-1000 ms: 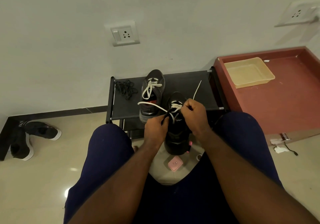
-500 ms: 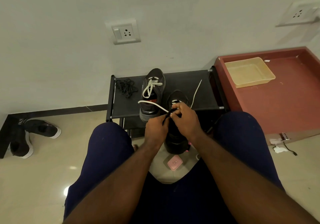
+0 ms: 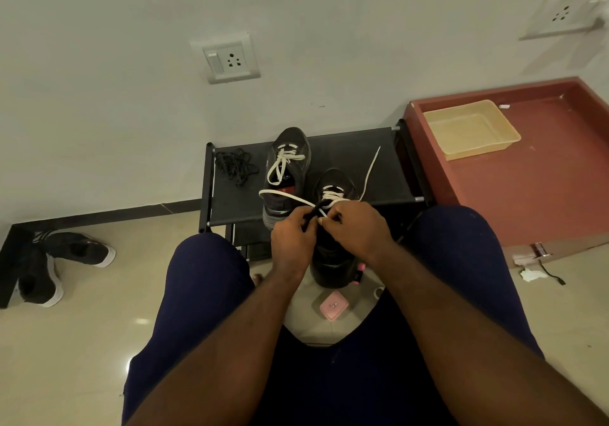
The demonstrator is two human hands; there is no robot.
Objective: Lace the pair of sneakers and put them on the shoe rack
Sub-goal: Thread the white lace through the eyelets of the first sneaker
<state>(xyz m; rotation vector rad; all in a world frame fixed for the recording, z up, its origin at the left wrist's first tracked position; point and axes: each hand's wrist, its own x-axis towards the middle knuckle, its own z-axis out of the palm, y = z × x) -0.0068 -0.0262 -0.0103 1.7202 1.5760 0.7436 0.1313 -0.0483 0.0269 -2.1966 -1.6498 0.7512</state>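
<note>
The scene is dim and flat, with a grey-green cast over the wall. Small glare spots shine on the glossy floor, left of the shoe rack and nearer the viewer. The space under the shoe rack is in deep shadow. On it, the dark sneakers lose detail, while the white lace stands out. Up and right of the shoe rack, a socket casts a soft shadow and is skewed by wide-angle distortion. The corners look slightly soft.
</note>
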